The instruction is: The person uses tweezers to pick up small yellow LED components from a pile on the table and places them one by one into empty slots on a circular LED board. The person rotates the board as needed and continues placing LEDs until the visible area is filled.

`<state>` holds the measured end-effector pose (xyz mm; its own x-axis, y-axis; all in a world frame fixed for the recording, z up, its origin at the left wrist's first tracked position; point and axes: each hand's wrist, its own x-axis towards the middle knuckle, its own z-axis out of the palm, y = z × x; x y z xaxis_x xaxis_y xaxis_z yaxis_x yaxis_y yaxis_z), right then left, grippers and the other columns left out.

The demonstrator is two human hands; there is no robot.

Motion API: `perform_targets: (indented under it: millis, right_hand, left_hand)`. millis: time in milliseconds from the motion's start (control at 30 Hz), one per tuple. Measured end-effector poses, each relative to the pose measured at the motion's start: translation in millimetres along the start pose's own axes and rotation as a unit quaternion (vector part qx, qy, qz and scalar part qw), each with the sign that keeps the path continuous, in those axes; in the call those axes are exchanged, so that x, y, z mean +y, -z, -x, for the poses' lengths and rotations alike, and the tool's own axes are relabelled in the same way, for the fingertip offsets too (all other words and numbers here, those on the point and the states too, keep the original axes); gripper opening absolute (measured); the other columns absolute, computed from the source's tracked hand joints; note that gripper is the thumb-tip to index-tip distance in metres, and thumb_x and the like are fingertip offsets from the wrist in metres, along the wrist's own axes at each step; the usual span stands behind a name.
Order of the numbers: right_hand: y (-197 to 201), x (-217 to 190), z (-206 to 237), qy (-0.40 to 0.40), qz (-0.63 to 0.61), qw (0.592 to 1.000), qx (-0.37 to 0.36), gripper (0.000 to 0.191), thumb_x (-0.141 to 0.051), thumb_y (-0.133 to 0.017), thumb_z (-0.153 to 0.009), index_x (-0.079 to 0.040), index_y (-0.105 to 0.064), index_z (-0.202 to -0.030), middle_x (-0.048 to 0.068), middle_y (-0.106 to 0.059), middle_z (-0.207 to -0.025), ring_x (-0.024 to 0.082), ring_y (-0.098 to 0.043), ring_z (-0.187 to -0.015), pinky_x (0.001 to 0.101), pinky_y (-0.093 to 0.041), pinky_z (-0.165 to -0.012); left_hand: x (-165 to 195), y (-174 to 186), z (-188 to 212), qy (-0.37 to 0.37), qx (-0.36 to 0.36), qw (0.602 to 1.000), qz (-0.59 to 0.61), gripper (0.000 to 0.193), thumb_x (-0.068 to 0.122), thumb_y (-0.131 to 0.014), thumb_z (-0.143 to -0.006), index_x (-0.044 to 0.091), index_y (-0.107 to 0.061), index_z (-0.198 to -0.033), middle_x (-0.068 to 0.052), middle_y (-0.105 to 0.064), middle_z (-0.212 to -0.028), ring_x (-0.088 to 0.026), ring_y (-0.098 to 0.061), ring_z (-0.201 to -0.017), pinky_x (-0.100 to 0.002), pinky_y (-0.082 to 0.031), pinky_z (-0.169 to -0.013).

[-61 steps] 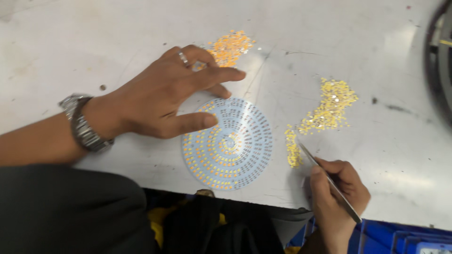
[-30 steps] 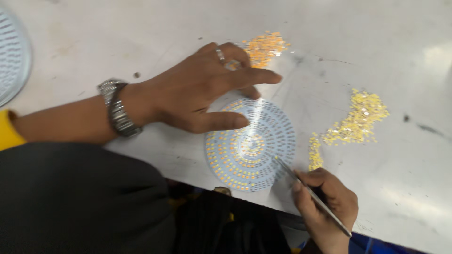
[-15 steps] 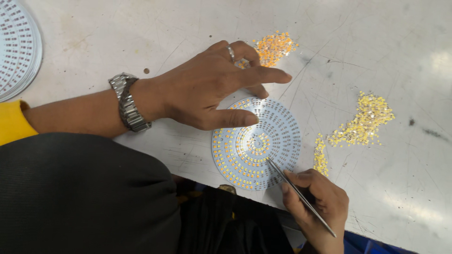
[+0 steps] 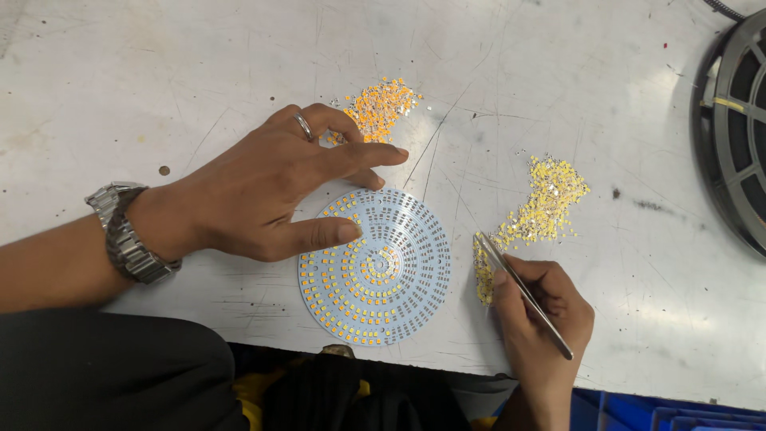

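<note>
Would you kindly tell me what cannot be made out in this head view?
- Tweezers: whether the tips hold a chip, too small.
- Round board: upper-left part hidden under the left hand.
- Black reel: cut off by the right edge.
- Right hand: wrist cut off by the bottom edge.

No packages, labels, signs or screens in view, only bare scratched worktable (image 4: pixel 159 72)
</note>
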<state>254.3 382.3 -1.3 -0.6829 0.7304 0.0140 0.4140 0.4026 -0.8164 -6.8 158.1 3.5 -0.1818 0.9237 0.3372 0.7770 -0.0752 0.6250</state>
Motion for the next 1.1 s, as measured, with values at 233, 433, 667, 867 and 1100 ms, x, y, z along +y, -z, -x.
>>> perform_targets:
  millis: [233, 433, 667, 867, 1100]
  right_hand:
    - [-1.5, -5.0, -0.3, -0.005, 0.020, 1.000, 0.010, 0.017, -0.007, -0.074, -0.093, 0.006, -0.072, -0.105, 0.000, -0.066, -0.073, 0.001, -0.052, -0.063, 0.0163, -0.038, -0.057]
    - [-3.7, -1.8, 7.8, 0.005, 0.000, 1.000, -0.003, 0.014, -0.007, -0.073, -0.095, 0.005, -0.072, -0.104, 0.000, -0.067, -0.077, 0.000, -0.052, -0.067, 0.0158, -0.038, -0.060]
    - [-1.8, -2.1, 19.0, 0.115, 0.015, 0.978, -0.171, 0.013, -0.003, -0.076, -0.084, 0.002, -0.073, -0.096, -0.001, -0.065, -0.074, 0.002, -0.053, -0.063, 0.0176, -0.040, -0.059]
    - [-3.8, -7.8, 15.9, 0.141, 0.031, 0.970, -0.196, 0.014, -0.004, -0.078, -0.082, 0.001, -0.074, -0.095, 0.001, -0.067, -0.071, 0.004, -0.054, -0.058, 0.0190, -0.040, -0.055]
    - [-1.8, -12.6, 12.8, 0.146, 0.044, 0.966, -0.209, 0.018, -0.005, -0.080, -0.080, 0.001, -0.074, -0.096, 0.001, -0.067, -0.071, 0.004, -0.056, -0.057, 0.0195, -0.041, -0.054]
  left_hand:
    - [-0.2, -1.1, 0.1, 0.003, -0.004, 1.000, -0.001, 0.069, 0.052, -0.056, -0.098, 0.010, -0.047, -0.152, -0.004, -0.078, -0.122, -0.036, -0.049, -0.139, -0.053, -0.031, -0.114]
    - [-1.2, -0.2, 0.5, -0.011, 0.005, 1.000, -0.010, 0.070, 0.051, -0.058, -0.098, 0.009, -0.047, -0.152, -0.003, -0.078, -0.121, -0.034, -0.050, -0.138, -0.053, -0.032, -0.115]
    - [-6.4, -3.5, 4.0, -0.020, 0.017, 1.000, -0.015, 0.068, 0.054, -0.057, -0.103, 0.012, -0.045, -0.155, -0.003, -0.078, -0.120, -0.033, -0.051, -0.138, -0.051, -0.033, -0.117]
    - [-7.6, -5.9, 3.9, -0.026, 0.020, 0.999, -0.020, 0.068, 0.057, -0.054, -0.105, 0.013, -0.045, -0.156, -0.003, -0.079, -0.117, -0.032, -0.051, -0.138, -0.052, -0.033, -0.118]
    - [-8.3, -7.1, 3.7, -0.025, 0.021, 0.999, -0.025, 0.068, 0.056, -0.054, -0.105, 0.012, -0.045, -0.156, -0.003, -0.079, -0.115, -0.033, -0.050, -0.139, -0.053, -0.032, -0.117]
